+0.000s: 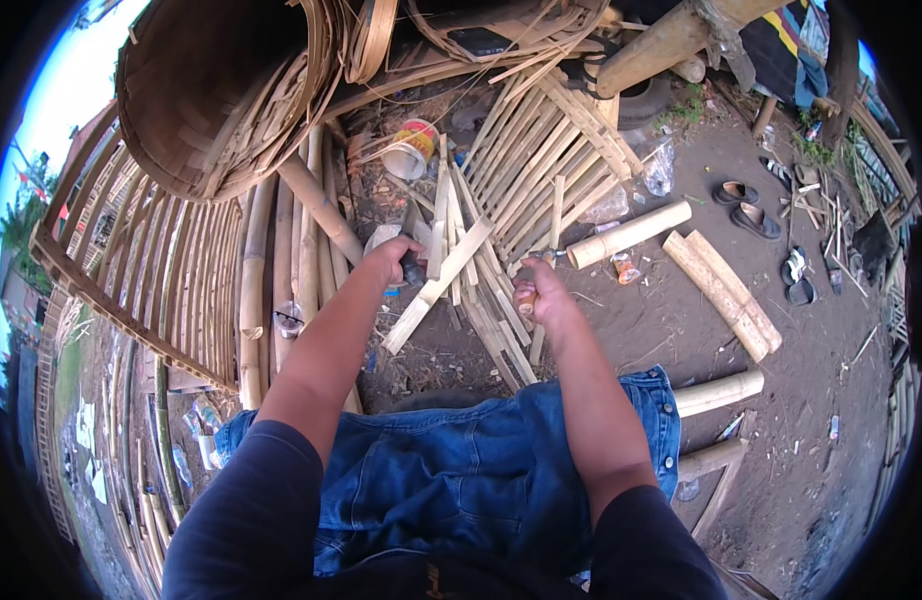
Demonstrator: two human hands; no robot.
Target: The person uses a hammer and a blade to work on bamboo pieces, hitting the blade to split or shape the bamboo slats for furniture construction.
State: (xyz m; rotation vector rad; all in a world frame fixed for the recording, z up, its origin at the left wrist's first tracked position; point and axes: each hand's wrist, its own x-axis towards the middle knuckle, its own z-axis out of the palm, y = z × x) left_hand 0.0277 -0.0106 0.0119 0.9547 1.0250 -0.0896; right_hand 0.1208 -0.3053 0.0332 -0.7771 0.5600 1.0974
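My left hand is closed around the dark handle of a knife, whose blade points away from me over a heap of bamboo slats. A pale flat bamboo slat lies diagonally just right of that hand. My right hand grips a short tool with a wooden handle. A small metal part shows above the fist, and its shape is unclear. Both hands hover over the split slats on the dirt ground in front of my denim-covered knees.
A big woven bamboo basket lies on its side at upper left above long bamboo poles. A slatted bamboo panel leans ahead, with a small tin beside it. At right lie a bamboo tube, split bamboo halves and sandals.
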